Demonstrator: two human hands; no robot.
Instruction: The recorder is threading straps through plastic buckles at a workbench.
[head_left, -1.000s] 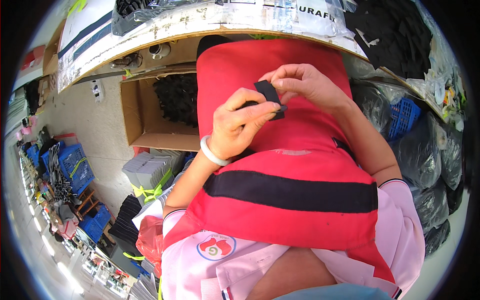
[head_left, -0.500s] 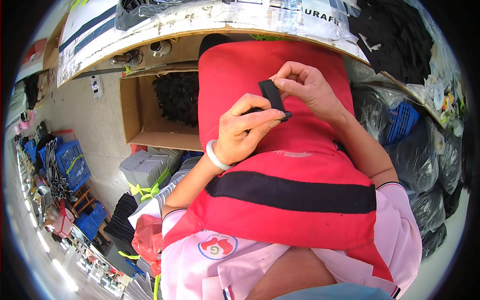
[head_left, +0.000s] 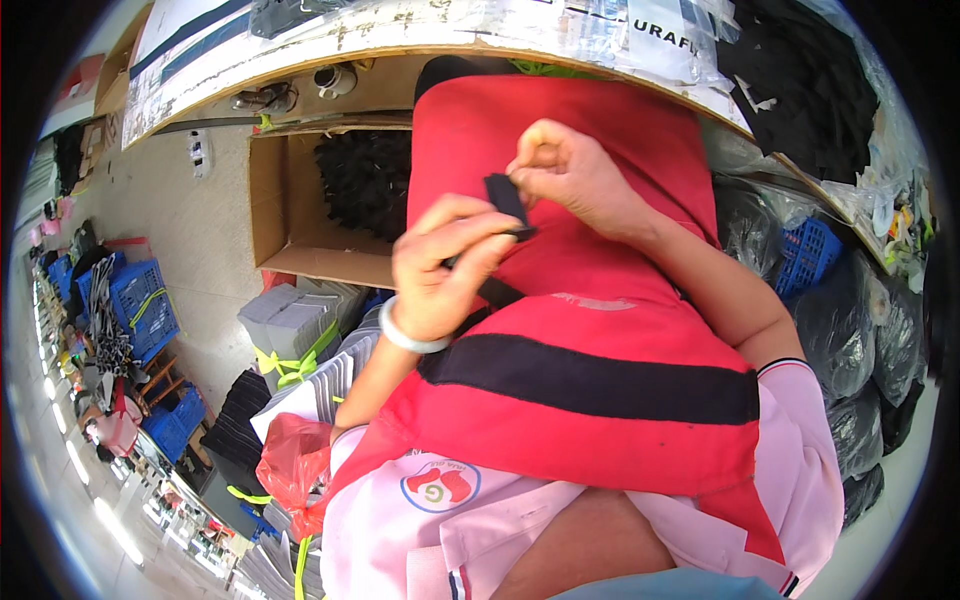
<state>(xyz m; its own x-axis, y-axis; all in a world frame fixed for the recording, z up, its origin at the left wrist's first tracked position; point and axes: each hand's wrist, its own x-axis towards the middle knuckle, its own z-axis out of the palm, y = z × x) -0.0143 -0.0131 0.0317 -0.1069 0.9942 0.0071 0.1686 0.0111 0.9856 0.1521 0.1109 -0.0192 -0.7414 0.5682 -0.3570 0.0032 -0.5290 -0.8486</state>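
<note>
A short black fabric strip [head_left: 506,203] is held up over the lap of my red apron [head_left: 600,260]. My left hand [head_left: 440,265] is closed, gripping the strip's lower end between thumb and fingers; more black material shows under the fingers. At the strip's upper corner, the thumb and fingertips of my right hand [head_left: 575,180] are pinched together. The exact grip there is small and a little blurred. A white band [head_left: 410,338] circles my left wrist.
An open cardboard box [head_left: 325,262] with black pieces [head_left: 365,185] stands left of my lap. Ahead runs a worn table edge [head_left: 450,38], with a black fabric pile [head_left: 800,95] at its right. Grey bundles [head_left: 290,325] lie left; bagged goods [head_left: 840,310] and a blue basket [head_left: 808,255] are right.
Both hands have shifted left with the black strip, the left hand also slightly lower. The view has moved a little, and the strip stays between the hands.
</note>
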